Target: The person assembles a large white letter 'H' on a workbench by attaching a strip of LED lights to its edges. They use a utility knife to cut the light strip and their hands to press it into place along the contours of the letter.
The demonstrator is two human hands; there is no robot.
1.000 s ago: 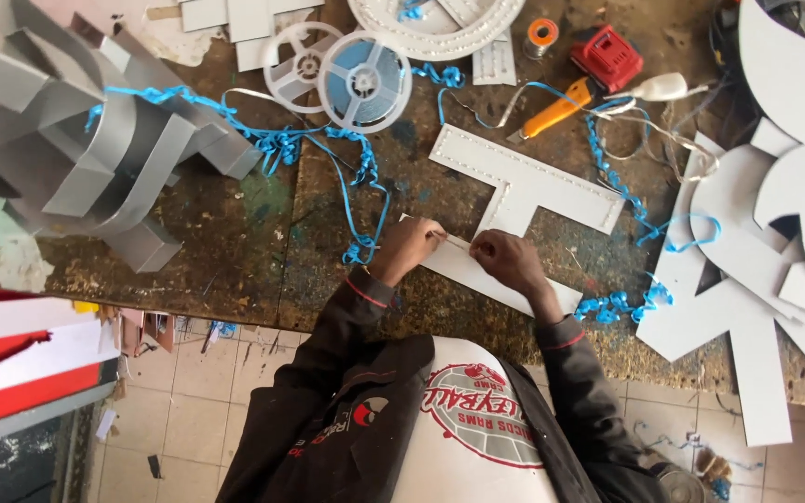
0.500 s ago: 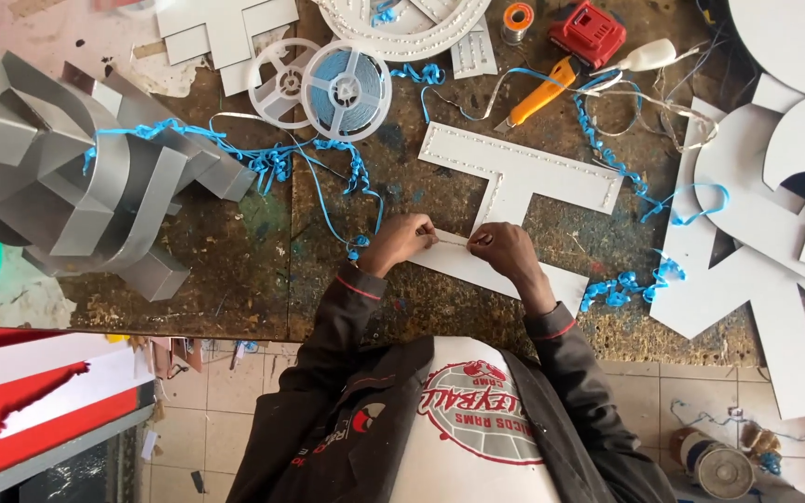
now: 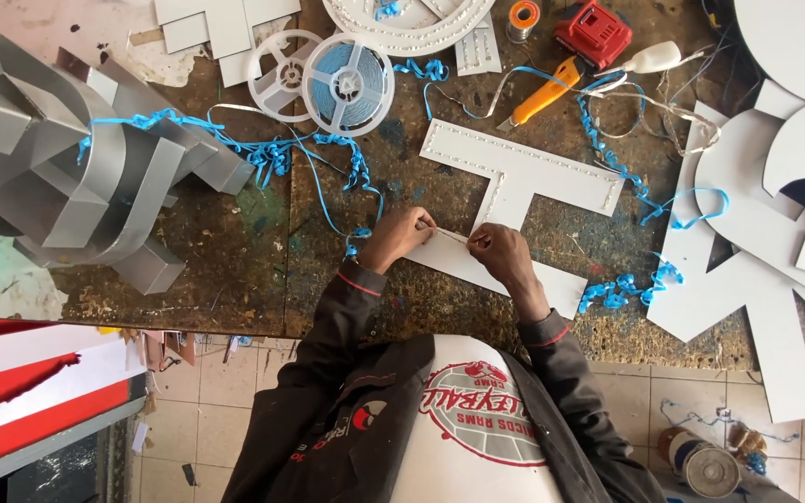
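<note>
My left hand point(image 3: 401, 237) and my right hand point(image 3: 498, 251) each pinch one end of a thin white strip point(image 3: 451, 237), stretched short between them. They work over the lower end of a white letter-shaped panel point(image 3: 524, 172) lying flat on the stained workbench point(image 3: 235, 251). Small dots run along the panel's edges. Curled blue peel ribbon point(image 3: 621, 289) lies just right of my right hand, and more blue ribbon point(image 3: 356, 177) trails past my left hand.
Two strip reels point(image 3: 347, 84) sit at the back with an orange utility knife point(image 3: 542, 93), a red battery pack point(image 3: 593, 28) and a white squeeze bottle point(image 3: 649, 59). Grey metal channel letters point(image 3: 67, 168) fill the left. White cut panels point(image 3: 757, 214) are stacked at the right.
Both hands stay pinched on the strip, the right hand drawing slightly closer to the left. The view has drifted a little, so the bench sits lower in frame.
</note>
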